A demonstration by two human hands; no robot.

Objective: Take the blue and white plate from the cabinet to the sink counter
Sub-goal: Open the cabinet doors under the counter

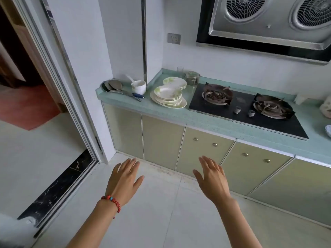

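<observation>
My left hand [124, 181], with a red bead bracelet on the wrist, and my right hand [212, 179] are both held out flat over the floor, fingers spread, holding nothing. They hover in front of the closed base cabinet doors [202, 151], short of touching them. A sliver of a blue and white dish [328, 130] shows at the right edge of the green counter [206, 120]. No sink is in view.
Stacked white-green plates [168, 96], a second plate stack [174, 83], a white cup [138, 86], ladles [114, 86] and a lidded steel pot [192, 77] sit left of the two-burner gas hob [247, 108]. A range hood [268, 22] hangs above. A sliding doorway [59, 83] stands at left.
</observation>
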